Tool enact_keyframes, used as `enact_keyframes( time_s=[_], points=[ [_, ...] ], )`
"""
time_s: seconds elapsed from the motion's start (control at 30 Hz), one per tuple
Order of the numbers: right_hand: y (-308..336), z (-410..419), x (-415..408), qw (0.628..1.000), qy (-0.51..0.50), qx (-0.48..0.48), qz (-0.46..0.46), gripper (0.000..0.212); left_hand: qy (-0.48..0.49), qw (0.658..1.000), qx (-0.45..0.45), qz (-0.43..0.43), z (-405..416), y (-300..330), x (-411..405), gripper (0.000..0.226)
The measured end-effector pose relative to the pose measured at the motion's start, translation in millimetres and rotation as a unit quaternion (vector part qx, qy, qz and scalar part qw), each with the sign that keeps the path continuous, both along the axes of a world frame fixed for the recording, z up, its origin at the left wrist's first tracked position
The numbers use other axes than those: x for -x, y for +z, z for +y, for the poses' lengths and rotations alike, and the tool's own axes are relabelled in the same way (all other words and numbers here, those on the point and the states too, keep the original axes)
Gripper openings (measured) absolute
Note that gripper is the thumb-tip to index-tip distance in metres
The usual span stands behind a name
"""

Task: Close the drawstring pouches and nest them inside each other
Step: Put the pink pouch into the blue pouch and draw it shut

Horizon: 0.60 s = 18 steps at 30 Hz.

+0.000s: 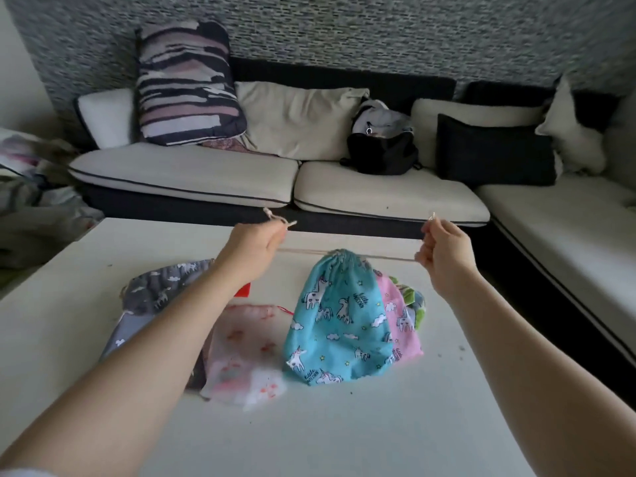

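A blue unicorn-print pouch (340, 321) hangs above the white table (309, 435), its mouth gathered tight at the top. My left hand (253, 244) grips the cream drawstring (303, 251) on the left side and my right hand (444, 253) grips it on the right, both cords pulled taut and apart. Behind the blue pouch lies a pink unicorn pouch (401, 321), with a green-patterned pouch (414, 299) behind that. A white pouch with pink print (246, 352) lies flat left of the blue one. A grey unicorn pouch (155, 294) lies under my left forearm.
A cream and black corner sofa (213, 173) runs behind and to the right of the table. On it are a striped cushion (187, 87), a black backpack (382, 146) and a dark cushion (495, 151). Crumpled fabric (31, 187) lies at far left.
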State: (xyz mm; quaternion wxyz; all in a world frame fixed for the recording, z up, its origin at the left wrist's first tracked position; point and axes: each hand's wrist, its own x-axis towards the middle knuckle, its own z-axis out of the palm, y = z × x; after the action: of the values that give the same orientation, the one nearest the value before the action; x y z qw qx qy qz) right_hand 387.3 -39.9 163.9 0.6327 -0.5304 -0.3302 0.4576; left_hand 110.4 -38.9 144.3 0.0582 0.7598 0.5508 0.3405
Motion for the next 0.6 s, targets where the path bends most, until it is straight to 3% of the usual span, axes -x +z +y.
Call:
enact_keyframes(
  time_s=[0.1,0.17,0.3,0.37,0.4,0.47,0.5,0.53,0.6],
  points=[
    [-16,0,3,0.972,-0.020,0.031,-0.233,0.028,0.030,0.982,-0.039,0.183,-1,-15,3,0.015],
    [-25,0,12,0.952,-0.019,0.026,-0.304,0.030,0.043,0.981,-0.013,0.189,-2,-22,1,0.016],
    [-16,-2,29,0.948,0.015,0.012,-0.318,0.031,0.075,0.995,0.008,0.061,-7,-6,-2,0.028],
    [-5,-7,38,0.953,0.037,-0.005,-0.300,0.031,0.057,0.994,0.056,-0.074,-14,13,-10,0.029],
    [1,-11,45,0.961,0.063,-0.014,-0.268,0.032,0.030,0.975,0.106,-0.192,-17,23,-16,0.029],
    [11,-20,61,0.966,0.138,-0.028,-0.217,0.031,-0.043,0.864,0.212,-0.455,-26,46,-30,0.030],
    [17,-25,70,0.960,0.174,-0.036,-0.216,0.030,-0.077,0.819,0.236,-0.518,-30,55,-36,0.030],
    [21,-29,79,0.952,0.205,-0.049,-0.220,0.029,-0.098,0.814,0.238,-0.521,-33,61,-41,0.030],
    [29,-37,93,0.935,0.254,-0.085,-0.232,0.027,-0.116,0.852,0.204,-0.469,-38,69,-52,0.029]
  ],
)
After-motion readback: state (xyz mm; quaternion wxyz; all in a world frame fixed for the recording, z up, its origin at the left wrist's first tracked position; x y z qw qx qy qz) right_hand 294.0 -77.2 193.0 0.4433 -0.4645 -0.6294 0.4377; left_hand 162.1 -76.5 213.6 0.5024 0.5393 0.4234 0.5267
